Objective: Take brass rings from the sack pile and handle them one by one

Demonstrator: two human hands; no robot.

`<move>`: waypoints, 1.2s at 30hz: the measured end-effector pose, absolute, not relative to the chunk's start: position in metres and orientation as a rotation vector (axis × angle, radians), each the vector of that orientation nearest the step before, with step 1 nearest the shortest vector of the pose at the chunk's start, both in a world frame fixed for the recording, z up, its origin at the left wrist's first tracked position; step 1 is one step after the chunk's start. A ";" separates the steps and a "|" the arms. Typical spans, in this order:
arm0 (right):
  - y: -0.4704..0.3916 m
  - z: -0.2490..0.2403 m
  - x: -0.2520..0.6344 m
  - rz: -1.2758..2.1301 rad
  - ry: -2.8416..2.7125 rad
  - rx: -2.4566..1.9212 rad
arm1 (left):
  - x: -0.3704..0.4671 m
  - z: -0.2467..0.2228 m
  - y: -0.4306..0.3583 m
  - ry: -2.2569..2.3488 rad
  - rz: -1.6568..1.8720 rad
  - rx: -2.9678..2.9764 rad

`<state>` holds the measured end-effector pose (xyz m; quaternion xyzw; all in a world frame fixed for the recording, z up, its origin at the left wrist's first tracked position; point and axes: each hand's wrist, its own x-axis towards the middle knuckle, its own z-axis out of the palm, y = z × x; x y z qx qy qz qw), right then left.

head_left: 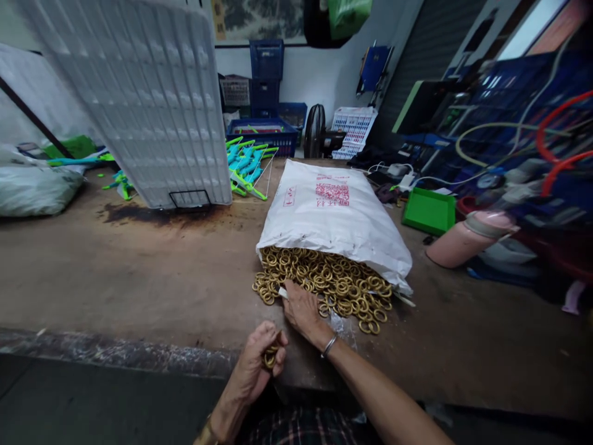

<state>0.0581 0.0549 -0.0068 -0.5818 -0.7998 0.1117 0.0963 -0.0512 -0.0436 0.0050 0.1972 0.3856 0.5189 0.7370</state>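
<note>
Left grip (257,353): curled nearly closed around a small clutch of brass-coloured rings (269,356), held low over the near edge of the table (176,290). Right grip (303,310): palm down at the near edge of the ring pile (347,287), fingers bent; a white strip (283,293) shows by my fingertips, can't tell if pinched or just lying there. Key relation: the pile lies directly ahead and slightly right of my left grip, spread widest side to side across the mouth of a white printed sack (324,216); the mouth faces me, the sack's length appears to run away from me. My right grip is nearer, touching the pile; my left is apart from it, closer to my body. Farther out: translucent ribbed panel (162,117) upright at left, green tray (430,210) and pink bottle (466,241) at right. Hidden: right fingertips partly, the ring count inside my left fist, the sack's depths. Both forearms cut off at the bottom; shelving at far right too blurred to sort.
</note>
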 end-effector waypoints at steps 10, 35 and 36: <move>0.063 -0.008 0.054 0.331 -2.313 -1.719 | -0.058 0.001 -0.037 0.804 1.163 0.235; 0.007 0.005 0.117 1.750 -1.102 -1.380 | -0.017 0.000 -0.029 1.267 1.199 1.542; 0.003 0.005 0.118 1.783 -1.066 -1.357 | -0.015 -0.001 -0.030 1.254 1.182 1.565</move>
